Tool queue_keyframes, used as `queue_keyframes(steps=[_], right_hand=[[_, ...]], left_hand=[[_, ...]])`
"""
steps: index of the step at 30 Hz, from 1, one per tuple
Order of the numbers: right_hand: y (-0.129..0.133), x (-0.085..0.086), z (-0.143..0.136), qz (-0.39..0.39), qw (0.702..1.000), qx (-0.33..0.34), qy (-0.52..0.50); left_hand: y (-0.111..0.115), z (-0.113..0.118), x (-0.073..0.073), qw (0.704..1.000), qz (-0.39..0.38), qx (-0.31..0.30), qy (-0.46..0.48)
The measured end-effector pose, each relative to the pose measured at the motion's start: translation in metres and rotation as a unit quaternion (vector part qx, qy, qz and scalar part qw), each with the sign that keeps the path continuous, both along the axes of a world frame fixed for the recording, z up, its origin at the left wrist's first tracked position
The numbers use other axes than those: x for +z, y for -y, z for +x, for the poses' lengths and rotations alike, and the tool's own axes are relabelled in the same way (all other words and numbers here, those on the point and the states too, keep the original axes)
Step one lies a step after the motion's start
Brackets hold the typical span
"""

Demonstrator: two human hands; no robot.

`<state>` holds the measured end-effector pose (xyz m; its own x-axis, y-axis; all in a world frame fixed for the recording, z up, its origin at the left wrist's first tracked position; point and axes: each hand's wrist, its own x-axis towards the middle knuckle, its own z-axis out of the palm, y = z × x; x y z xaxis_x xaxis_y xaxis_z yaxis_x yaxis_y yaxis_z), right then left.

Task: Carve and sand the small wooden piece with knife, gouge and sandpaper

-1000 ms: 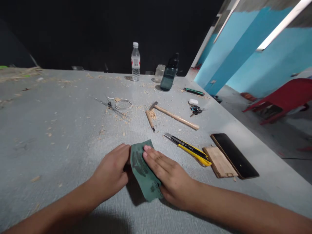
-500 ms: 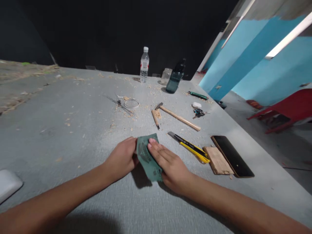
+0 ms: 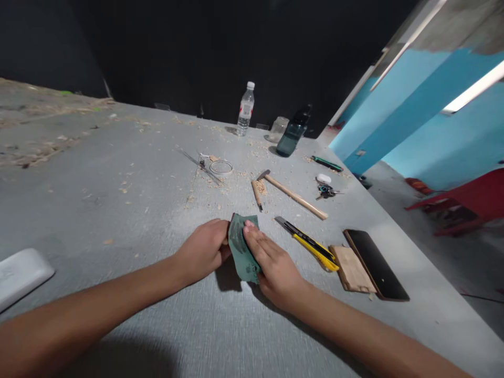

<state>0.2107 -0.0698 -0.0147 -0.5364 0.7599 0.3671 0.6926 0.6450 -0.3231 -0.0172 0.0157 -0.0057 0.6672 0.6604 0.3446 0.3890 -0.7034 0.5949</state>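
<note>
A bent green sheet (image 3: 238,249), like sandpaper with dark worn patches, is between my hands above the grey table. My right hand (image 3: 277,268) grips it, fingers together and laid across its face. On its left side my left hand (image 3: 205,249) is closed round something small that the sheet and fingers mostly hide. Beyond the hands lie a wooden-handled carving tool (image 3: 256,195) and a hammer (image 3: 295,197). To the right are a yellow utility knife (image 3: 309,244) and a wooden block (image 3: 354,269) beside a phone (image 3: 376,264).
Farther back stand a water bottle (image 3: 245,111), a clear jar (image 3: 279,129) and a dark bottle (image 3: 292,134). Keys (image 3: 326,191), a white case (image 3: 323,179) and a green cutter (image 3: 327,164) lie right. Wires (image 3: 220,167) and wood shavings lie mid-table. A white object (image 3: 23,275) is left.
The view has shifted and tilted slightly. The green sheet is bent differently, and a dark reddish edge now shows at its top left. Both hands keep their hold.
</note>
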Motion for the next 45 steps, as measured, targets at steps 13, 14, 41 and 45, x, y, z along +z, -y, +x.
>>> queue_keyframes(steps=[13,14,41,45], right_hand=[[0.003,0.007,0.009,-0.005,0.996,0.067,-0.055],[0.002,0.008,0.008,-0.011,0.996,0.066,-0.056],[-0.007,0.002,0.015,-0.081,0.994,-0.010,-0.066],[-0.002,0.007,0.015,-0.043,0.996,0.048,-0.055]], left_hand=[[0.001,-0.005,-0.009,0.992,0.109,-0.063,0.016],[0.001,-0.006,-0.009,0.991,0.114,-0.062,0.016],[0.001,-0.001,0.003,0.997,0.063,-0.031,-0.024],[0.001,-0.002,0.000,0.996,0.071,-0.029,-0.045]])
